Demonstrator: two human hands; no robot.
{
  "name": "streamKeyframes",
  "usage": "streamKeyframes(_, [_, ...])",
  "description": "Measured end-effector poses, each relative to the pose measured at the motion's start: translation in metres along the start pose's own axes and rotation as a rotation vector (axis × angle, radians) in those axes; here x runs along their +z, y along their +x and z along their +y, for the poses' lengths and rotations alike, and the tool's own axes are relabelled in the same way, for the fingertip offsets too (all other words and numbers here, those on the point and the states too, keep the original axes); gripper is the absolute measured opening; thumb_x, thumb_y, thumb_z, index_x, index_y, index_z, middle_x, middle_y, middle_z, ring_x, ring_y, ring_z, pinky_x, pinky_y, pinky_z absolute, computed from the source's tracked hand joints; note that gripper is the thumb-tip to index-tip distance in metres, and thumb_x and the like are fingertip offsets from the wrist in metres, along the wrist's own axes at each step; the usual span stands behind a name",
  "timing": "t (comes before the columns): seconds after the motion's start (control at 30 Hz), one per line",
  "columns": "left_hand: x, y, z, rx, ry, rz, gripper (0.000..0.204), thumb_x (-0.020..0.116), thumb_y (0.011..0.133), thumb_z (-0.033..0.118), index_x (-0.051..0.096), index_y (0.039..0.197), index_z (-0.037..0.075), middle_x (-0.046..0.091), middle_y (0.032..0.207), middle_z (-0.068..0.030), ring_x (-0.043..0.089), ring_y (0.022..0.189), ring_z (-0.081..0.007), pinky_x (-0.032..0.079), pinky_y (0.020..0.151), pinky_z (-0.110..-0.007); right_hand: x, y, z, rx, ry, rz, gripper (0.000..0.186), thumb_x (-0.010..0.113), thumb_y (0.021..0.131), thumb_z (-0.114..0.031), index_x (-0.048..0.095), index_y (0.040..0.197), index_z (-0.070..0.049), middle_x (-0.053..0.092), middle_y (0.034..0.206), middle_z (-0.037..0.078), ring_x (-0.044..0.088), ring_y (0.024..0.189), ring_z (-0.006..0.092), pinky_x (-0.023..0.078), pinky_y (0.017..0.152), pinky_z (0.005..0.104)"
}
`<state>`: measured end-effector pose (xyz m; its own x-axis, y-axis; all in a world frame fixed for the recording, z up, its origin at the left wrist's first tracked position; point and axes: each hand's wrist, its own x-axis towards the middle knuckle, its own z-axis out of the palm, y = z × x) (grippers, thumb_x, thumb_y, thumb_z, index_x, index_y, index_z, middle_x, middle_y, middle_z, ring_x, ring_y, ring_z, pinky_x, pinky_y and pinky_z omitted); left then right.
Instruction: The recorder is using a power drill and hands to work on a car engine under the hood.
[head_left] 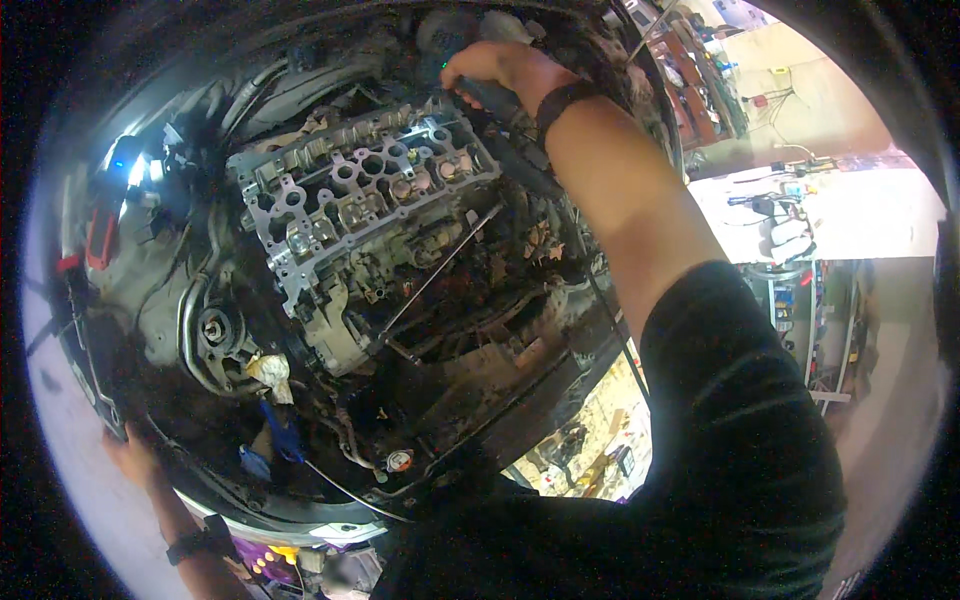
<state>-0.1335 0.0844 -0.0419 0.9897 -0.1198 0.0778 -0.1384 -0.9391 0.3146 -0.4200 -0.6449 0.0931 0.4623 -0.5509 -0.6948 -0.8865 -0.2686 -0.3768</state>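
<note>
A pale surface (885,205) stands in the room at the right, with cables and small items lying on it, and a shelving unit (814,340) loaded with small goods stands below it in view. At the left, a bright work lamp (140,168) lights the open engine bay (160,335) of a car. An engine (365,185) sits in the middle of the bay, its silvery top uncovered so that the round openings and lobed shafts show. A long metal bar (440,275) lies slantwise along its near side, and a crumpled white cloth (270,375) and a blue item (284,432) are nearer the person.

The right hand (490,75) reaches to the far right corner of the engine, its fingers curled just beyond the silvery top, close to dark parts; whether they grip anything cannot be told. The left hand (132,458) is at the car's left edge, well apart from the engine, its fingers bent by the lower end of a slender rod (92,365); how firmly they close, or on what, cannot be told.
</note>
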Motion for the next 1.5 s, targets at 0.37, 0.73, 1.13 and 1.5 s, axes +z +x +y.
streamKeyframes(0.37, [-0.013, -0.012, 0.035, -0.014, -0.071, -0.054, 0.055, 0.061, 0.086, 0.023, 0.044, 0.131, -0.004, 0.052, 0.128, -0.0217, 0.048, 0.120, -0.0344, 0.036, 0.102, -0.040, -0.007, 0.007, 0.005, 0.028, -0.021, -0.075, 0.020, 0.066, 0.079, -0.023, 0.062, 0.081, -0.004, 0.061, 0.072, 0.008, 0.057, 0.058, 0.0191, 0.048, 0.053, 0.0340])
streamKeyframes(0.73, [-0.013, -0.015, 0.022, 0.073, 0.071, 0.028, 0.059, 0.061, 0.087, 0.028, 0.043, 0.133, -0.003, 0.048, 0.133, -0.0220, 0.044, 0.124, -0.0360, 0.033, 0.105, -0.042, -0.027, -0.044, -0.012, -0.188, -0.272, 0.149, 0.027, 0.070, 0.075, -0.028, 0.067, 0.078, -0.001, 0.064, 0.069, 0.008, 0.060, 0.060, 0.0162, 0.048, 0.058, 0.0309])
streamKeyframes(1.13, [-0.008, -0.015, 0.025, -0.008, 0.116, 0.062, 0.061, 0.062, 0.085, 0.033, 0.044, 0.132, -0.002, 0.048, 0.133, -0.0216, 0.044, 0.124, -0.0358, 0.033, 0.105, -0.041, 0.193, -0.076, 0.018, -0.864, -0.570, 0.575, 0.043, 0.060, 0.067, -0.004, 0.063, 0.108, -0.017, 0.064, 0.098, 0.008, 0.059, 0.099, 0.0276, 0.041, 0.085, 0.0428])
streamKeyframes(1.5, [-0.006, -0.015, 0.027, 0.004, 0.016, 0.057, 0.061, 0.061, 0.082, 0.027, 0.043, 0.133, -0.001, 0.050, 0.130, -0.0218, 0.044, 0.123, -0.0369, 0.033, 0.104, -0.041, 0.201, -0.048, 0.031, -0.825, -0.570, 0.284, 0.066, 0.075, 0.063, -0.016, 0.054, 0.125, -0.016, 0.056, 0.121, 0.009, 0.053, 0.113, 0.0314, 0.039, 0.095, 0.0496])
